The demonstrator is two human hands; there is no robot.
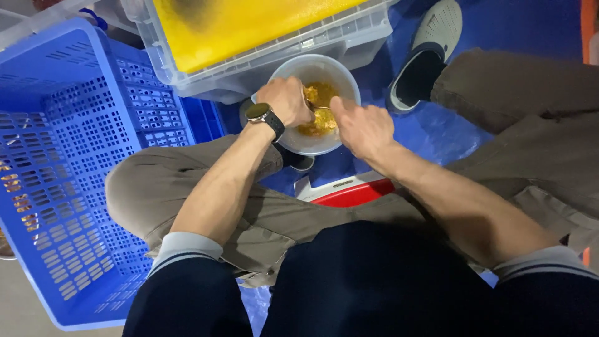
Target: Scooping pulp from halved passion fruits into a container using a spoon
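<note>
1. Left hand [288, 100]: the fingers are curled shut over the near rim of the white bowl [340, 70], and what looks like a thin metal utensil [318, 107] is pinched there; the grip itself is hidden behind the knuckles, so it cannot be told for certain what is clamped. A slip of this pinch is judged likely to drop the utensil into the contents.

2. Right hand [362, 128]: the fingers are shown loosely spread, thumb raised, hovering at the bowl's right edge; nothing is seen to be held. A knock from this hand against the rim is judged able to tip the bowl.

3. Yellow-orange pieces [319, 112]: a small wet-looking heap is seen at the bottom of the bowl, partly covered by both hands. Pieces are judged liable to be flicked over the rim if stirred briskly.

4. The bowl is placed on the blue floor covering [437, 134], between the knees and just in front of a clear crate [349, 39] with a yellow lid [237, 25]; whether bowl and crate touch cannot be told. Little room for tilting is judged to remain on that side.

5. Wristwatch [265, 115]: worn on the left wrist, near the rim, and judged exposed to splashes.

6. Blue perforated crate [68, 156]: stood at the left, beside the left knee; an elbow swing is judged able to strike it.

7. Red object [352, 193] below the bowl and grey shoe [430, 43] beyond it: both are judged within reach of any spill.
</note>
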